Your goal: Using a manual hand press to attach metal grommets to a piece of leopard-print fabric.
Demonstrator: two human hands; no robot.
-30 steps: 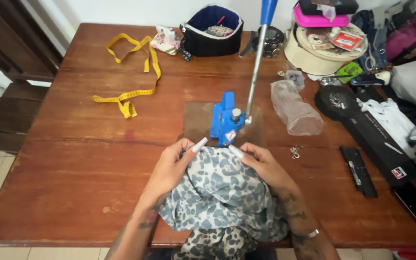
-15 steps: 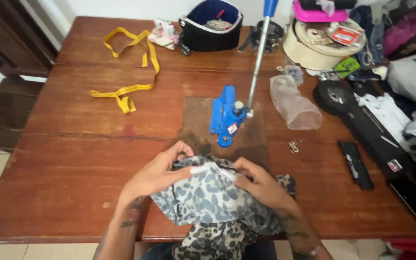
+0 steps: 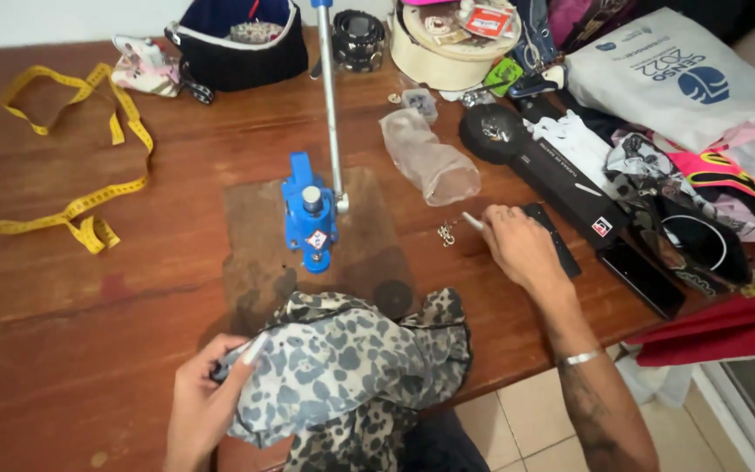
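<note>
Camouflage fabric (image 3: 351, 367), soft and limp, is bunching in the left hand (image 3: 207, 406), grip closed on its edge; right hand (image 3: 517, 245) is reaching, fingers loosely curled, toward small metal fittings (image 3: 446, 232).

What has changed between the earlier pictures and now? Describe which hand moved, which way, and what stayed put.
The right hand has let go of the leopard-print fabric and moved out to the right, reaching the small metal pieces on the wooden table. The left hand still grips the fabric. The blue hand press and yellow tape measure have stayed where they were.
</note>
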